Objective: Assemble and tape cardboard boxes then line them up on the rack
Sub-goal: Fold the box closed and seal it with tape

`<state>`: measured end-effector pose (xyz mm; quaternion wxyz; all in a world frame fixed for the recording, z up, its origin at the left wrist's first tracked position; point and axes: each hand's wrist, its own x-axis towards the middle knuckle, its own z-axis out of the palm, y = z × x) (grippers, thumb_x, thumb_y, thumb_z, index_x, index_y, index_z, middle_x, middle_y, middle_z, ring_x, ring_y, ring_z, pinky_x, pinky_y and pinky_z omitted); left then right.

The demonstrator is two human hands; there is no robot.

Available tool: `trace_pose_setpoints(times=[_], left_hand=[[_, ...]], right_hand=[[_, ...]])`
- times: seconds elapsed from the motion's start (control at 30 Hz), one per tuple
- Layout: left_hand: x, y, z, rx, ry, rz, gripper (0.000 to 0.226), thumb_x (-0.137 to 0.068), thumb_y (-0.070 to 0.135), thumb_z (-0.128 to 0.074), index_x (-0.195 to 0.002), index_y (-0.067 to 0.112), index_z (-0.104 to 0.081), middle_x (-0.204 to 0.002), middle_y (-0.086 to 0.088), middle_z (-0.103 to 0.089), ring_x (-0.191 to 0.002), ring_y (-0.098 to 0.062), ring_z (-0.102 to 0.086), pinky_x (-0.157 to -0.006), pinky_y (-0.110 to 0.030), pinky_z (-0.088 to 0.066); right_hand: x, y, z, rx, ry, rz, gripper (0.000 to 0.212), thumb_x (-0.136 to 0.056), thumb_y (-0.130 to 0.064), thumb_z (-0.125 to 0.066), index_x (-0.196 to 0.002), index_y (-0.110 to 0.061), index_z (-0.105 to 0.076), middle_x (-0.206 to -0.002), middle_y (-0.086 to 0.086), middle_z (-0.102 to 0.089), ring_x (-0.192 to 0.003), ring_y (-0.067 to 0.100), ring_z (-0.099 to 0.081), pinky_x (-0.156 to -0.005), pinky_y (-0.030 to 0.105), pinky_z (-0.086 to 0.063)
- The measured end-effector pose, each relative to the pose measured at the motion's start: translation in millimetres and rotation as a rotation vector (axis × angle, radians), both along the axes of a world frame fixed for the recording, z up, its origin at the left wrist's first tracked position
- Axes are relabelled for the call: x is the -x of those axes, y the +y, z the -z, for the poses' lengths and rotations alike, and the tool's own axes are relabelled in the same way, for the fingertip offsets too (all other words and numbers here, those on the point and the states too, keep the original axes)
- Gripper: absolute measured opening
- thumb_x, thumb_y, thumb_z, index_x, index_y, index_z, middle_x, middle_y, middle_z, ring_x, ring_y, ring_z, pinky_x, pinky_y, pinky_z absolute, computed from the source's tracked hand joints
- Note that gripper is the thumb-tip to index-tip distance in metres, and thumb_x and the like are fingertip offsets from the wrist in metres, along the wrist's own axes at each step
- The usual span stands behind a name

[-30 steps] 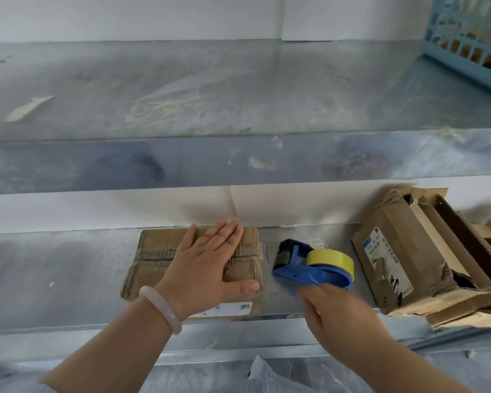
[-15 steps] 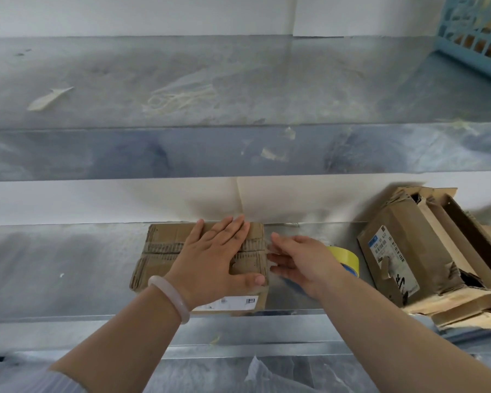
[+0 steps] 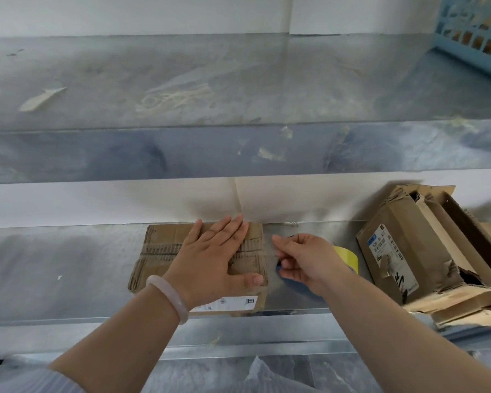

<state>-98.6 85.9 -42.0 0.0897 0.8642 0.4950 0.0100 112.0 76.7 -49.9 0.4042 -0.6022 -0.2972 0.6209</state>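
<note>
Two-handed work, at the taping step by the look of it. Laid the left hand [image 3: 210, 262] flat on top of the small cardboard box [image 3: 165, 248], fingers [image 3: 233, 231] straight and close together, thumb out along the near side, pale bracelet [image 3: 170, 296] at the wrist. Had the box directly under those fingers, on the lower shelf [image 3: 54, 265] of the rack, with a printed label [image 3: 233, 303] just behind the heel of the palm. Held the right hand [image 3: 304, 262] just off the box's right edge, beside the left thumb tip, fingers [image 3: 284, 242] curled, forefinger and thumb drawn near each other as if to pick at something. Could not make out any tape end between them, nor rule one out. Covered most of the blue tape dispenser [image 3: 295, 285] with that hand; left in sight only a blue sliver under the fingertips and part of the yellow tape roll [image 3: 347, 258] behind the knuckles. Judged the flaps closed but could make out no clear strip across the seam, so counted the sealing as not yet done. Called next for a sure hold on the tape end, a pull leftward over the seam beneath the left fingers, and steady downward pressure against sliding. Noted torn cardboard boxes [image 3: 408, 251] well to the right of the right fingers, and a blue basket [image 3: 471, 32] far above them.
</note>
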Motion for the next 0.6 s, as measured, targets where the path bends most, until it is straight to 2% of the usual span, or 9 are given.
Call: trace_pose_setpoints(times=[0.17,0.23,0.3,0.33,0.4,0.5,0.57,0.6], left_hand=[[0.9,0.9,1.6,-0.002,-0.010,0.012,0.104,-0.066,0.096,-0.005,-0.147,0.036,0.020,-0.154,0.019,0.023,-0.141,0.001,0.024,-0.115,-0.040,0.020],[0.8,0.7,2.1,-0.006,0.003,0.016,0.101,-0.066,0.096,-0.002,-0.143,0.037,0.025,-0.153,0.019,0.026,-0.140,0.001,0.027,-0.115,-0.040,0.020],[0.8,0.8,2.8,-0.005,0.004,0.013,0.100,-0.066,0.096,-0.002,-0.142,0.037,0.025,-0.152,0.020,0.027,-0.140,0.001,0.027,-0.115,-0.041,0.020],[0.6,0.8,3.1,-0.009,0.000,0.009,0.101,-0.066,0.096,-0.002,-0.143,0.037,0.024,-0.152,0.020,0.027,-0.140,0.001,0.026,-0.115,-0.040,0.020],[-0.1,0.7,4.1,-0.023,-0.010,0.005,0.102,-0.066,0.096,-0.004,-0.145,0.036,0.022,-0.153,0.020,0.025,-0.140,0.001,0.024,-0.115,-0.040,0.020],[-1.0,0.4,3.1,-0.030,-0.037,0.002,0.103,-0.068,0.095,-0.006,-0.149,0.035,0.012,-0.153,0.021,0.019,-0.141,0.003,0.019,-0.116,-0.039,0.017],[0.2,0.7,-0.1,-0.041,-0.098,-0.010,0.097,-0.073,0.090,-0.010,-0.152,0.034,-0.001,-0.154,0.022,0.009,-0.143,0.004,0.009,-0.118,-0.037,0.012],[1.3,0.2,-1.8,-0.044,-0.162,-0.028,0.090,-0.078,0.085,-0.016,-0.152,0.034,-0.010,-0.154,0.023,0.000,-0.143,0.005,0.001,-0.119,-0.034,0.008]], right_hand=[[12.3,-5.8,21.6,-0.020,0.060,0.057,0.029,-0.085,-0.030,-0.073,-0.080,-0.008,-0.056,-0.056,-0.001,-0.060,-0.047,0.011,-0.051,-0.052,0.029,-0.051],[22.9,-9.1,29.5,0.016,0.042,0.071,0.038,-0.083,-0.041,-0.072,-0.084,-0.007,-0.055,-0.060,0.001,-0.061,-0.053,0.013,-0.055,-0.055,0.032,-0.053],[33.9,-15.1,34.8,0.146,0.042,0.024,0.053,-0.083,-0.059,-0.064,-0.097,-0.008,-0.059,-0.076,0.005,-0.067,-0.067,0.019,-0.064,-0.065,0.039,-0.059],[37.3,-18.2,36.3,0.212,0.023,-0.017,0.060,-0.083,-0.067,-0.057,-0.103,-0.011,-0.059,-0.079,0.006,-0.066,-0.067,0.020,-0.063,-0.060,0.038,-0.058],[39.5,-22.0,37.8,0.263,-0.020,-0.065,0.062,-0.084,-0.073,-0.048,-0.107,-0.016,-0.055,-0.071,0.004,-0.055,-0.053,0.016,-0.050,-0.045,0.028,-0.044],[36.1,-21.3,34.5,0.278,-0.005,-0.054,0.049,-0.093,-0.061,-0.048,-0.115,-0.017,-0.049,-0.068,0.005,-0.049,-0.045,0.013,-0.040,-0.043,0.024,-0.035],[37.6,-20.7,26.6,0.257,-0.007,-0.028,0.034,-0.098,-0.047,-0.050,-0.117,-0.019,-0.048,-0.072,0.006,-0.056,-0.046,0.014,-0.047,-0.043,0.027,-0.040],[40.1,-20.2,22.2,0.209,-0.058,0.006,0.025,-0.100,-0.040,-0.050,-0.116,-0.021,-0.049,-0.077,0.007,-0.061,-0.053,0.016,-0.054,-0.047,0.030,-0.048]])
